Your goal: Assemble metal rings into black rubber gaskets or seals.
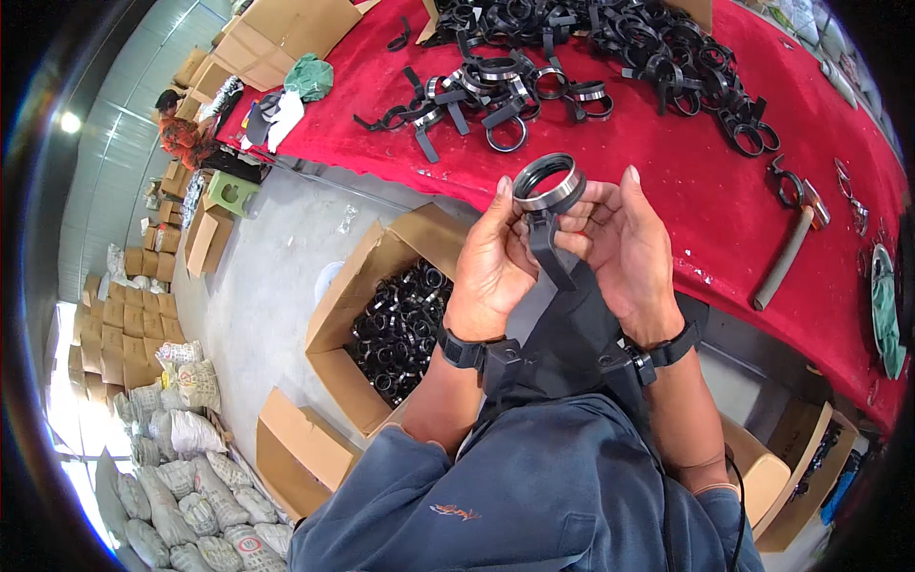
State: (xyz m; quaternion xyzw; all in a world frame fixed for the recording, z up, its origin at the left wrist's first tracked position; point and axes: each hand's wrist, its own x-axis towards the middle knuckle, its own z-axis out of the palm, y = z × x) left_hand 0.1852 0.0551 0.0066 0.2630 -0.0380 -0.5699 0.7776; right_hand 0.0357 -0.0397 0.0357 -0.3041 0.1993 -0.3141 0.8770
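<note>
Over the table's near edge I hold a ring clamp (558,198), a black ring with a shiny metal band and a flat black tab hanging below it. My left hand (491,267) is closed on its left side, the thumb beside the band. The curled fingers of my right hand (629,253) meet the clamp's right side, while that thumb points up, off the ring. Similar loose clamps (505,91) lie on the red-covered table (658,157) just beyond my hands.
A larger heap of clamps (667,48) covers the table's far side. At the right lie a hammer (791,253) and a pliers-like metal tool (851,198). An open carton of clamps (334,334) stands left of me, another carton (805,477) at lower right. Sacks (195,486) and a co-worker (186,138) are farther left.
</note>
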